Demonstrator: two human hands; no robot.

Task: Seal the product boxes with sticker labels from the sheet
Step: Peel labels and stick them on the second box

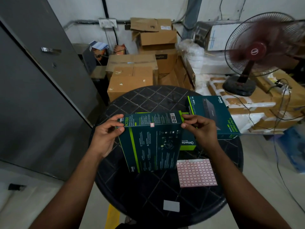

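I hold a dark teal and green product box (153,142) tilted above the round black table (148,195). My left hand (107,134) grips its left end and my right hand (199,129) grips its right end, thumbs on the near face. A small red-bordered white sticker (152,124) sits across the box's top edge. The sticker sheet (196,172), pink-red grid with its top row partly peeled, lies flat on the table to the right. A second box (188,143) lies under the held one. A larger teal switch box (212,114) rests at the table's right.
A small white rectangle (171,205) lies near the table's front edge. Stacked cardboard cartons (132,76) stand behind the table. A running pedestal fan (260,52) stands at the right on wrapped packages, cables trailing down. A grey cabinet (33,80) fills the left.
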